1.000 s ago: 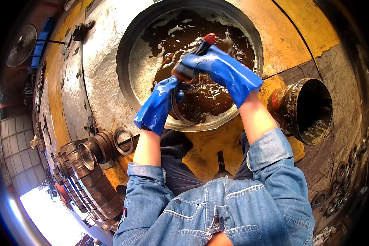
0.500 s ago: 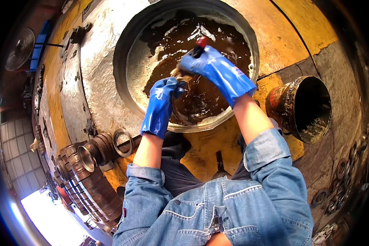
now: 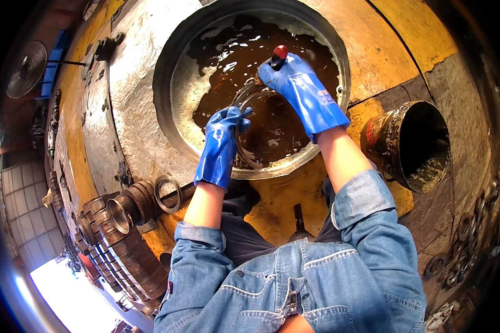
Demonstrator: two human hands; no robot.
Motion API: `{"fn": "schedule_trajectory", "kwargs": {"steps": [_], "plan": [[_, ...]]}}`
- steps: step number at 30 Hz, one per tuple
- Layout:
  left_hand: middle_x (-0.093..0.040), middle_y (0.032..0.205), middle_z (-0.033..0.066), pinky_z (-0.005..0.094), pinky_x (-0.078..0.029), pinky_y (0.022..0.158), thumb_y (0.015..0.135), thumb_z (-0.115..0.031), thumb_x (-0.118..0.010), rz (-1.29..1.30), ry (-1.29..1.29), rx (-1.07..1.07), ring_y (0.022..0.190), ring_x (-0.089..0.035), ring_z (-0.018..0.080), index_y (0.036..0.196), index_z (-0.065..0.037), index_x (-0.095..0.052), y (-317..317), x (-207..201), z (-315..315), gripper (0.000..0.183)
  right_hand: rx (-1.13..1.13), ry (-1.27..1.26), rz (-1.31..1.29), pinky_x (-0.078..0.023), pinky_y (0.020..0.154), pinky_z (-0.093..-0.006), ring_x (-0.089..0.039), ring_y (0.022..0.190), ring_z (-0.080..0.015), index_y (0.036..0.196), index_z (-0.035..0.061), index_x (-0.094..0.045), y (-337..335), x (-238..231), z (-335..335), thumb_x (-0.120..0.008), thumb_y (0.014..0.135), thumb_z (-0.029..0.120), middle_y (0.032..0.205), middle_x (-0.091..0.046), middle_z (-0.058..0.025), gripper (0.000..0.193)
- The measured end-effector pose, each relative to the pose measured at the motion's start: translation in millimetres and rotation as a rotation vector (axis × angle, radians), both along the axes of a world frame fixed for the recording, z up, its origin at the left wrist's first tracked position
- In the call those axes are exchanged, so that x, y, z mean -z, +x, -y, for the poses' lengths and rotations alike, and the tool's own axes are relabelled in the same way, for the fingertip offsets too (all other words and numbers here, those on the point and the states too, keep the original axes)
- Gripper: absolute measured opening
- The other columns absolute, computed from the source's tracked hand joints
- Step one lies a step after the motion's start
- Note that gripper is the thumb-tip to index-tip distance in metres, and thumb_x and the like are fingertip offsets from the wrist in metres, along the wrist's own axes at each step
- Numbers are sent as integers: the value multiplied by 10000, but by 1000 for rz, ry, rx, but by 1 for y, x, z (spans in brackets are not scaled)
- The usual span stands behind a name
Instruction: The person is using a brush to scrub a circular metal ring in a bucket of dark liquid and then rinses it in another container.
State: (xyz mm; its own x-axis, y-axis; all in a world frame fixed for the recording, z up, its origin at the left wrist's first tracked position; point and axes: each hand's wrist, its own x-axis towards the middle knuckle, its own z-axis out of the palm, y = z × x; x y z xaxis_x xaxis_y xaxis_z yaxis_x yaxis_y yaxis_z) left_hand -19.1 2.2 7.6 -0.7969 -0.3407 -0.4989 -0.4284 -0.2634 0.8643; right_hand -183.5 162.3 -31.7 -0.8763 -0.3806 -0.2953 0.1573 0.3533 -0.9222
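Observation:
Both of my hands wear blue rubber gloves over a wide round tub (image 3: 166,111) of brown, foamy liquid. My left hand (image 3: 222,136) is closed on the near-left edge of a thin metal ring (image 3: 249,159), which is tilted over the liquid. In my right hand (image 3: 297,83) is a brush (image 3: 280,54), its red and black handle poking up above the fist. The brush head is mostly hidden under the glove, near the ring's far edge.
To the left, metal rings (image 3: 168,193) and stacked brown cylindrical parts (image 3: 130,255) lie near my forearm. A dirty bucket (image 3: 380,136) lies tipped at the right, its mouth toward me. Several rings (image 3: 464,227) rest on the floor at far right.
My right hand has moved slightly right with the brush, off the ring's near-left part toward its far edge. The ring now shows more fully; my left hand has barely shifted.

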Motion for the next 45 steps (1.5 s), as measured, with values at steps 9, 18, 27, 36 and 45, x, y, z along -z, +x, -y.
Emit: {"fn": "schedule_trajectory", "kwargs": {"steps": [9, 18, 27, 36, 45], "plan": [[-756, 1154, 110, 263, -609, 820, 1095, -218, -642, -4, 91, 115, 866, -710, 132, 1343, 28, -642, -12, -2, -12, 350, 0, 414, -313, -590, 876, -382, -763, 918, -264, 1034, 127, -800, 17, -54, -29, -672, 902, 402, 971, -797, -121, 331], [-741, 1217, 139, 275, -617, 850, 1089, -189, -650, -14, 59, 191, 923, -718, 149, 1353, 23, -627, -4, 2, -7, 340, -149, 388, -356, -589, 957, -406, -747, 1042, -318, 1099, 121, -785, 32, -61, -18, -647, 918, 423, 1089, -781, -165, 379], [-723, 1261, 144, 299, -619, 895, 1080, -134, -641, -65, 201, 165, 955, -721, 179, 1355, 39, -618, -3, 2, -7, 326, 76, 759, -143, -596, 924, -440, -751, 1036, -372, 1074, 91, -801, 7, -15, -69, -690, 870, 411, 1071, -788, -185, 395], [-751, 1187, 116, 307, -602, 888, 1079, -158, -650, -70, 78, 231, 932, -728, 170, 1359, 19, -640, 0, 18, 10, 331, -307, 181, -141, -555, 797, -361, -712, 839, -193, 1048, 113, -795, 35, -84, -11, -697, 877, 382, 890, -776, -93, 334], [-752, 1148, 111, 338, -594, 861, 1068, -123, -639, -4, 110, 135, 943, -737, 210, 1357, 20, -647, -3, 5, -1, 322, -89, 167, -245, -507, 698, -359, -600, 717, -172, 835, 52, -648, 38, -77, -39, -664, 925, 289, 766, -647, -85, 254]]}}
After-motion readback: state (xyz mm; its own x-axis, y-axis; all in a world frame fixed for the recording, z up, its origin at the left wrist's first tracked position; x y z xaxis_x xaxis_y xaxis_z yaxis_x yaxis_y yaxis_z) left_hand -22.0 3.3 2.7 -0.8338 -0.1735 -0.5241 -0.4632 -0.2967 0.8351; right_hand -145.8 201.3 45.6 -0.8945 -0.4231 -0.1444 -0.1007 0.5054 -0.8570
